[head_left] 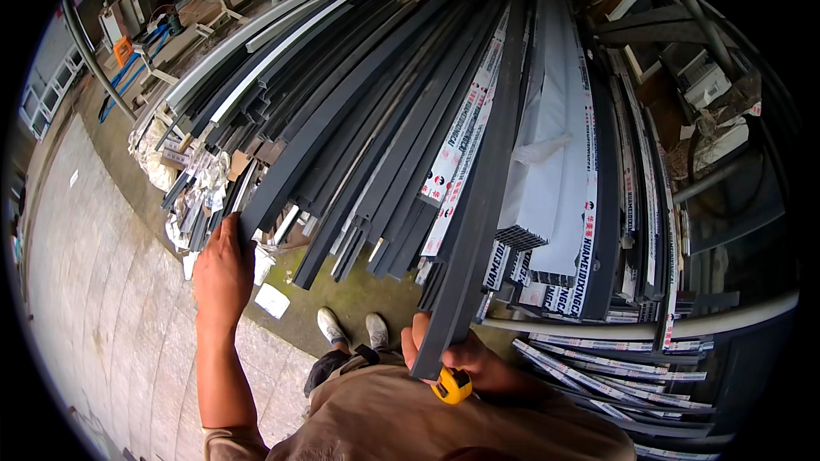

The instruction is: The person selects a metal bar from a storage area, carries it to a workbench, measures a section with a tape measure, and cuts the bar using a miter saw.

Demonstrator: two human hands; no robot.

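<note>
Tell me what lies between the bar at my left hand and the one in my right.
Between the left bar and right bar, the head view shows more dark profiles and white strips with printing.

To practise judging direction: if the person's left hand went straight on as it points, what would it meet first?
Beyond the dark profile it touches, the left hand would probably meet the jumbled profile ends, though depth is unclear.

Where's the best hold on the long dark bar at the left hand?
I'd grip the dark bar by its near end, where the left hand is, coming from the left: that end juts toward the near side with its left flank exposed, while the far part runs back among other profiles.
</note>
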